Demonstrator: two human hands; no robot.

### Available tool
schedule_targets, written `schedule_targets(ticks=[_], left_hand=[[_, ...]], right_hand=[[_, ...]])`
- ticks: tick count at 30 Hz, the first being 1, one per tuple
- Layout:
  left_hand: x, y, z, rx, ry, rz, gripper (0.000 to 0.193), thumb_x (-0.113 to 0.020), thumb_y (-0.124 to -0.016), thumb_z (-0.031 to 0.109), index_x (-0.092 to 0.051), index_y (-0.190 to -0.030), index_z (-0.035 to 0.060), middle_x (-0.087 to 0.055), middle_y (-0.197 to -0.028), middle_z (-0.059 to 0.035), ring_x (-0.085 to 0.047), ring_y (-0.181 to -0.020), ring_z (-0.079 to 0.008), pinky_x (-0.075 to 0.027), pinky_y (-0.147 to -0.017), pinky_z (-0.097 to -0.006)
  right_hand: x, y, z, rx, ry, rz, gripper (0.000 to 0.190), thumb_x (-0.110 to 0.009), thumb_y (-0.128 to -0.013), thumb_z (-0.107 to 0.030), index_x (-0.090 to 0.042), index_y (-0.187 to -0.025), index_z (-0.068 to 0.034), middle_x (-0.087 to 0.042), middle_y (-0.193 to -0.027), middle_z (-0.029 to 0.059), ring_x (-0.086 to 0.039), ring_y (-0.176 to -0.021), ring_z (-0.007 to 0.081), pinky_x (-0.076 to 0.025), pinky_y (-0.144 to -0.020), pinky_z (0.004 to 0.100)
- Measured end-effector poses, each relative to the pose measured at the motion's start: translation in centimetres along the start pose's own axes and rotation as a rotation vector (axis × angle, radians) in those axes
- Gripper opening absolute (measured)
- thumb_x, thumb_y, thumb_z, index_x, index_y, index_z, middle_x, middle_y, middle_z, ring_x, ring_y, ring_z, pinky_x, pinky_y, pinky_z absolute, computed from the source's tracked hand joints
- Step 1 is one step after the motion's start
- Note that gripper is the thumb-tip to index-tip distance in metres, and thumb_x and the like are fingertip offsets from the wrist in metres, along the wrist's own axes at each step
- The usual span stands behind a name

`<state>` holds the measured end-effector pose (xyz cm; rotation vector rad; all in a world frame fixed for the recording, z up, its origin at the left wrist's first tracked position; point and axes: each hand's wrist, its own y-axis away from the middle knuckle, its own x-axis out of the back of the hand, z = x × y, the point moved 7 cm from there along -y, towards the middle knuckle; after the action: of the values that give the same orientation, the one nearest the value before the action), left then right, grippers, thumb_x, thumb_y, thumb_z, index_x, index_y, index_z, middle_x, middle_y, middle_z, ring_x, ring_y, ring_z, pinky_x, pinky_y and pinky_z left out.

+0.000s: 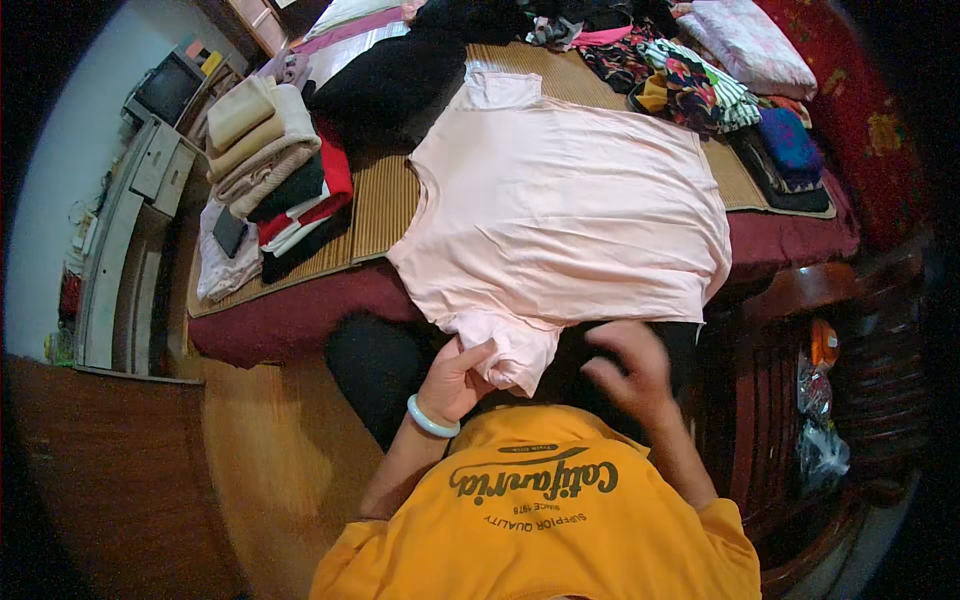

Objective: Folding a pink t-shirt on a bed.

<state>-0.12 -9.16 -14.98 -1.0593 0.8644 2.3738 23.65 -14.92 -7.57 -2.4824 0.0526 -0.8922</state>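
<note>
A pale pink short-sleeved shirt (555,202) lies spread sideways on a bamboo mat, its neckline to the left and its hem to the right. The near sleeve (517,345) hangs over the bed's edge towards my body. My left hand (454,379), with a pale bangle at the wrist, holds that sleeve between thumb and fingers. Just right of the sleeve, my right hand (634,367) is raised near the shirt's lower side edge, fingers curved and apart, slightly blurred, with nothing in it. The far sleeve (504,91) lies flat on the mat.
Folded clothes and towels (262,150) are stacked at the left of the bamboo mat (382,202), beside a dark flat object (230,231). Black fabric (397,82) lies behind. Patterned garments (690,90) and a folded blue cloth (789,146) are at the right. A wooden chair (802,289) stands near right.
</note>
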Motion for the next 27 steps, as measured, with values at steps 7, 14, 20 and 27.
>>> schedule_targets(ticks=[7, 14, 20, 27], left_hand=[[-0.6, 1.1, 0.6, -0.152, -0.288, 0.140, 0.035, -0.052, -0.107, 0.017, -0.049, -0.139, 0.0030, -0.065, -0.124, -0.0115, -0.067, -0.111, -0.0225, -0.062, -0.090, -0.0403], [1.9, 1.2, 1.1, -0.354, -0.067, 0.207, 0.033, -0.047, -0.109, 0.022, -0.056, -0.134, 0.0024, -0.067, -0.125, -0.0109, -0.067, -0.113, -0.0229, -0.056, -0.095, -0.0392], [2.4, -0.1, -0.4, -0.254, 0.036, 0.159, 0.033, -0.048, -0.110, 0.024, -0.057, -0.133, 0.0023, -0.068, -0.124, -0.0093, -0.068, -0.111, -0.0226, -0.055, -0.094, -0.0388], [1.7, -0.1, -1.6, -0.121, 0.074, 0.219, 0.025, -0.050, -0.109, 0.030, -0.059, -0.120, 0.0093, -0.067, -0.089, -0.0034, -0.065, -0.075, -0.0160, -0.055, -0.069, -0.0310]], right_hand=[[-6.0, -3.3, -5.4, 0.085, -0.155, -0.152, 0.038, -0.080, -0.076, -0.005, -0.066, -0.110, -0.008, -0.067, -0.091, 0.0106, -0.066, -0.081, 0.0313, -0.051, -0.070, 0.0385], [-4.7, -1.6, -1.9, -0.055, -0.209, -0.209, 0.021, -0.078, -0.075, 0.000, -0.067, -0.093, -0.005, -0.063, -0.086, 0.0103, -0.064, -0.081, 0.0303, -0.051, -0.073, 0.0363], [-4.7, 0.8, 1.7, -0.518, -0.871, 0.038, 0.006, -0.065, -0.098, -0.005, -0.060, -0.101, -0.004, -0.061, -0.096, 0.0027, -0.062, -0.089, 0.0136, -0.049, -0.083, 0.0261], [-6.2, 0.2, 3.7, -0.578, -0.871, 0.187, 0.006, -0.060, -0.103, -0.007, -0.056, -0.103, -0.004, -0.059, -0.090, -0.0016, -0.056, -0.078, 0.0051, -0.047, -0.071, 0.0210]])
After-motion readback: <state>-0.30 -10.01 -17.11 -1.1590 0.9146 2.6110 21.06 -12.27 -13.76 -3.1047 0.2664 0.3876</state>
